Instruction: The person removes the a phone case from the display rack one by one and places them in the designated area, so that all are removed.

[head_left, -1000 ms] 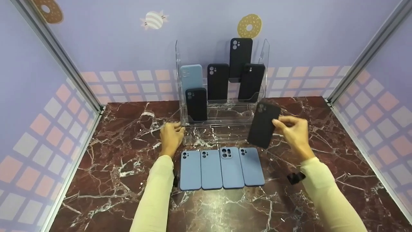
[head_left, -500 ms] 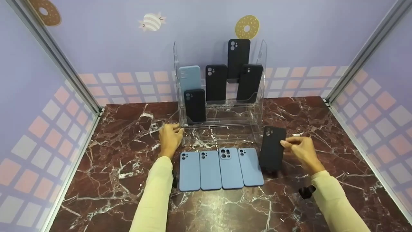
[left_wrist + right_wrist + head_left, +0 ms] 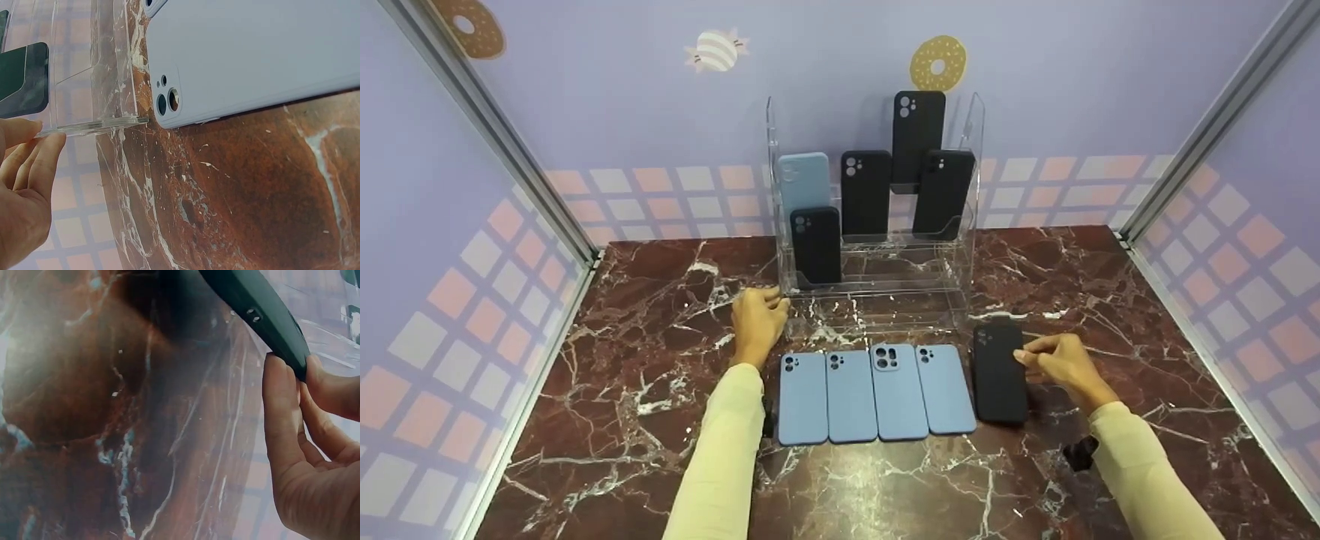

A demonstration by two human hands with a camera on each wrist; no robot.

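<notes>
My right hand [image 3: 1063, 365] pinches the right edge of a black phone case [image 3: 1000, 375] between thumb and fingers, just right of a row of blue phone cases [image 3: 947, 391]. In the right wrist view the black case [image 3: 264, 318] is seen edge-on, tilted above the marble surface. At the lower left side of a clear acrylic display stand [image 3: 877, 289], my left hand [image 3: 759, 319] pinches the stand's edge. The left wrist view shows that hand [image 3: 28, 185] with thumb and fingers on the clear panel [image 3: 90, 126].
Several black cases [image 3: 865, 196] and one light blue case [image 3: 804, 180] stand on the stand's tiers. A marble-patterned table [image 3: 660, 450] lies beneath everything. Purple walls [image 3: 622, 90] enclose the back and both sides.
My right hand has brought the black phone case down and toward me, from in front of the stand to beside the blue row. My left hand has stayed at the stand's edge.
</notes>
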